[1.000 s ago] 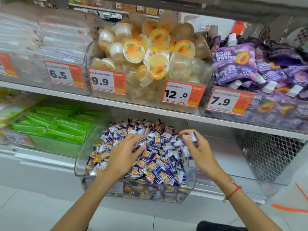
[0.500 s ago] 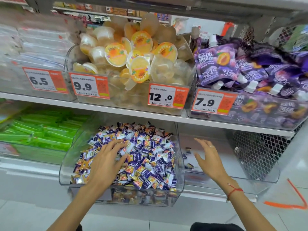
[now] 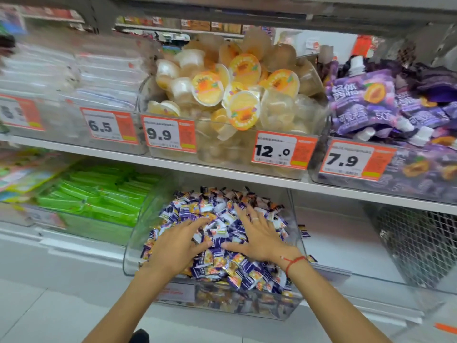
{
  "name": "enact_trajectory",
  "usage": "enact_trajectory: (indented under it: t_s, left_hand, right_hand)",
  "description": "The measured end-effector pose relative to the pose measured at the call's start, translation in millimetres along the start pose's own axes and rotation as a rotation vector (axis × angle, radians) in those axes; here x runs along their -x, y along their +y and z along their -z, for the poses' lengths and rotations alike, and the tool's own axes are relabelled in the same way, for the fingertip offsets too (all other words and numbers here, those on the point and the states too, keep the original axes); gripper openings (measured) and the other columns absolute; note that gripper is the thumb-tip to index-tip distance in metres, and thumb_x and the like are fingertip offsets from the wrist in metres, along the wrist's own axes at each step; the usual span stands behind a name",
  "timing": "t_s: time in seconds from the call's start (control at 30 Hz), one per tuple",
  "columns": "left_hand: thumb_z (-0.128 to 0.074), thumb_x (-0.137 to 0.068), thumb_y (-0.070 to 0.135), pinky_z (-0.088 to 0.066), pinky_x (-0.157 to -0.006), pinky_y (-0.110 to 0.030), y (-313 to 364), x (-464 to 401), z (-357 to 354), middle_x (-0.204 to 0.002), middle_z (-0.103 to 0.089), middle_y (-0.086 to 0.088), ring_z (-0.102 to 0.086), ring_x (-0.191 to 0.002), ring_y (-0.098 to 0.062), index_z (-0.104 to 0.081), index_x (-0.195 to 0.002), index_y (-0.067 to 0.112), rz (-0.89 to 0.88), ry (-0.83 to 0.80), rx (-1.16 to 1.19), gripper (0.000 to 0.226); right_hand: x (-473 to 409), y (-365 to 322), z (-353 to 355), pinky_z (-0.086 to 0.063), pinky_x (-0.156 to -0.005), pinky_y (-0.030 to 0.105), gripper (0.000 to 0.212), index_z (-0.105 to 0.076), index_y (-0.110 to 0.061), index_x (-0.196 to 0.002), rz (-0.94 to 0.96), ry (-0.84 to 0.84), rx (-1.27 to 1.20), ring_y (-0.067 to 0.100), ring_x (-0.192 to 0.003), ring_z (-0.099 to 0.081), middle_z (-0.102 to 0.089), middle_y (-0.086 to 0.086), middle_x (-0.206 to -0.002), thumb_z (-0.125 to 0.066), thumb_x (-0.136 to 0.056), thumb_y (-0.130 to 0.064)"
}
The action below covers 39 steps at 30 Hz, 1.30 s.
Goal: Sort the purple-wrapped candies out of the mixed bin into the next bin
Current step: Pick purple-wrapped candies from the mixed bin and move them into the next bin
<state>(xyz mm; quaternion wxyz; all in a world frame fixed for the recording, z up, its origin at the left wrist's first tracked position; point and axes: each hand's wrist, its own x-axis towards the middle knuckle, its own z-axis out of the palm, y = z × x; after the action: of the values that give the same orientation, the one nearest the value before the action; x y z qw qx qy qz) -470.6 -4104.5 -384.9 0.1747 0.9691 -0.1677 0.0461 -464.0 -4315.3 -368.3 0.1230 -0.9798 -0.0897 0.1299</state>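
Store shelving fills the view, two tiers of clear plastic bins with a white shelf edge (image 3: 222, 173) between them. Lower tier, centre: mixed bin (image 3: 134, 233), clear-walled, heaped with small wrapped candies (image 3: 247, 271) in purple-and-white and orange-yellow wrappers, all mingled. Both hands are inside it, on top of the heap.

Left hand (image 3: 176, 246): palm down, fingers spread and only lightly bent, resting on the candies left of centre. Nothing visibly pinched; whether anything sits under the palm cannot be told.

Right hand (image 3: 259, 236): palm down, fingers splayed straight, flat on the pile right of centre, thumb pointing toward the left hand. A ring shows on one finger, red string bracelet (image 3: 294, 262) on the wrist. Holds nothing that shows.

Next bin (image 3: 346, 243) sits just right of the mixed bin, walls side by side, floor mostly bare white. Two purple-wrapped candies are visible in it: one (image 3: 304, 230) near the shared wall, one (image 3: 312, 259) nearer the front, beside the right wrist.

Left of the mixed bin: bin of green packets (image 3: 99, 196). Far right, lower tier: wire mesh basket (image 3: 415, 241).

Upper tier, left to right: blurred white packs (image 3: 74, 78), jelly cups (image 3: 237, 95) with orange lids, purple spouted pouches (image 3: 366, 105). Price tags read 6.5 (image 3: 106, 126), 9.9 (image 3: 168, 134), 12.0 (image 3: 282, 151), 7.9 (image 3: 353, 160).
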Motion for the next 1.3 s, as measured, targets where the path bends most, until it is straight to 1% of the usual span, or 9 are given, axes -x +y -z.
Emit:
enact_trajectory:
  t_s: [0.23,0.43,0.53,0.63,0.73,0.87,1.03,1.13,1.3]
  left_hand:
    - [-0.065,-0.084,0.048,-0.046,-0.086,-0.032,-4,9,0,-0.117,-0.061,0.011,-0.055,-0.11,-0.014,-0.059,-0.117,0.03,0.012,0.147,0.074,0.038]
    - [-0.058,-0.089,0.049,-0.045,-0.083,-0.028,6,7,6,-0.127,-0.06,0.009,-0.056,-0.114,-0.012,-0.048,-0.133,0.035,0.032,0.084,0.031,0.047]
    - [-0.055,-0.09,0.051,-0.044,-0.074,-0.028,16,4,10,-0.117,-0.066,0.004,-0.059,-0.107,-0.014,-0.046,-0.137,0.036,0.019,0.052,-0.015,0.05]
    - [-0.051,-0.09,0.054,-0.034,-0.055,-0.023,26,2,15,-0.087,-0.064,0.006,-0.056,-0.072,-0.011,-0.049,-0.135,0.036,0.051,0.083,-0.016,0.048]
    - [-0.052,-0.091,0.052,-0.028,-0.049,-0.02,33,5,19,-0.076,-0.059,0.013,-0.042,-0.054,-0.007,-0.053,-0.131,0.037,0.071,0.153,0.08,0.043]
    - [-0.056,-0.087,0.053,-0.043,-0.063,-0.024,48,11,21,-0.107,-0.069,0.01,-0.063,-0.081,-0.01,-0.056,-0.127,0.039,0.059,0.176,0.238,0.042]
    - [-0.054,-0.087,0.054,-0.049,-0.076,-0.024,89,11,9,-0.121,-0.061,0.019,-0.064,-0.089,-0.007,-0.053,-0.126,0.044,-0.039,0.146,0.341,0.04]
    - [-0.052,-0.09,0.053,-0.043,-0.088,-0.022,124,-3,-2,-0.13,-0.055,0.02,-0.055,-0.112,-0.005,-0.048,-0.131,0.044,-0.142,0.145,0.324,0.042]
    - [-0.053,-0.094,0.043,-0.04,-0.084,-0.026,193,-49,-27,-0.122,-0.062,0.013,-0.054,-0.111,-0.011,-0.051,-0.131,0.034,-0.341,0.133,0.164,0.039]
  right_hand:
    - [5,-12,-6,-0.025,-0.11,0.05,0.06,-0.024,-0.027,-0.147,0.125,0.137,0.22,0.033,-0.139,-0.022,-0.02,0.012,-0.153,-0.038,-0.096,-0.055]
    - [28,19,-7,-0.047,-0.078,0.031,0.044,-0.037,-0.029,-0.143,0.15,0.332,0.184,0.02,-0.112,-0.047,-0.044,0.003,-0.128,-0.039,-0.101,-0.043]
    - [27,21,-6,-0.046,-0.078,0.03,0.042,-0.042,-0.027,-0.14,0.156,0.386,-0.014,0.019,-0.106,-0.052,-0.049,0.001,-0.124,-0.046,-0.099,-0.037]
    - [23,19,-1,-0.046,-0.092,0.027,0.038,-0.051,-0.023,-0.132,0.132,0.431,-0.376,0.023,-0.115,-0.054,-0.051,-0.002,-0.131,-0.054,-0.096,-0.034]
    - [28,14,13,-0.042,-0.083,0.014,0.027,-0.054,-0.027,-0.122,0.074,0.429,-0.717,0.017,-0.111,-0.056,-0.051,-0.012,-0.122,-0.055,-0.095,-0.032]
    - [40,24,26,-0.042,-0.091,0.019,0.02,-0.06,-0.026,-0.114,0.083,0.488,-0.841,0.003,-0.106,-0.051,-0.057,-0.013,-0.109,-0.056,-0.095,-0.028]
    - [82,67,34,-0.039,-0.075,0.006,0.015,-0.063,-0.019,-0.106,0.092,0.693,-0.828,-0.008,-0.081,-0.052,-0.06,-0.006,-0.094,-0.061,-0.091,-0.014]
    - [102,122,35,-0.044,-0.079,0.019,0.018,-0.062,-0.02,-0.105,-0.013,0.805,-0.669,-0.001,-0.085,-0.055,-0.062,-0.005,-0.099,-0.065,-0.089,-0.013]
    - [92,183,36,-0.038,-0.078,0.028,0.028,-0.06,-0.006,-0.115,-0.115,0.807,-0.273,0.024,-0.094,-0.053,-0.057,0.009,-0.104,-0.066,-0.089,-0.014]
